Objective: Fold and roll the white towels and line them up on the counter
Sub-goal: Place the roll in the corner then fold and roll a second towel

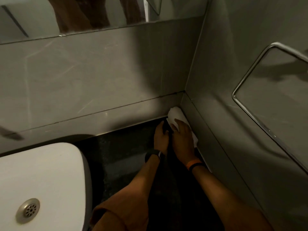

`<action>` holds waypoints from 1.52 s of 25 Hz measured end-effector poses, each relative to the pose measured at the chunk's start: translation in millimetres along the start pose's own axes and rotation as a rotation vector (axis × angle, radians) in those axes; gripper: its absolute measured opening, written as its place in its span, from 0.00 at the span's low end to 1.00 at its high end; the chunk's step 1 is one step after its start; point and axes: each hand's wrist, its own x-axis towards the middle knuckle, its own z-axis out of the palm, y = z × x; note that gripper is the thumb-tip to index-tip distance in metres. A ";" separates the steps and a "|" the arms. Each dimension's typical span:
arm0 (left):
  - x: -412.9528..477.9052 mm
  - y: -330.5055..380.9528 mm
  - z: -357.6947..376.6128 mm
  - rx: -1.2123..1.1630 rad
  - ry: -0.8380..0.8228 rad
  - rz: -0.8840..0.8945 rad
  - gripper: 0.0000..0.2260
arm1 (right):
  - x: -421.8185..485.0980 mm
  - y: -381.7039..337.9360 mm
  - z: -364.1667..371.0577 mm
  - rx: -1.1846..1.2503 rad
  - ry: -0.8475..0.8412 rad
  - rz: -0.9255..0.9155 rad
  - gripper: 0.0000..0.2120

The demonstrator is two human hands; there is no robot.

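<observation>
Orange sleeve [108, 215] near; right hand [182, 137] lies flat on rolled white towel [175, 114] in far-right tabletop [120, 147] corner, left hand [160, 136] empty beside; placing step, next towel needed

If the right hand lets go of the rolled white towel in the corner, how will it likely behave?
The rolled white towel looks soft, so it would probably sag if lifted by one end. It lies along the side wall under the right hand, so it likely cannot roll that way. Towards the left hand it might loosen or unroll.
</observation>
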 end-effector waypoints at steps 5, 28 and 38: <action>-51.8 13.5 -122.5 0.839 0.142 0.571 0.25 | -20.1 -79.5 -5.6 -0.182 -0.020 -0.168 0.25; -465.4 -245.2 -730.3 0.705 0.782 -0.432 0.31 | -315.1 -709.0 250.6 0.200 -0.597 -0.558 0.34; -489.6 -266.7 -678.7 0.192 0.989 -0.669 0.26 | -391.9 -686.0 285.1 0.260 -0.826 -0.059 0.32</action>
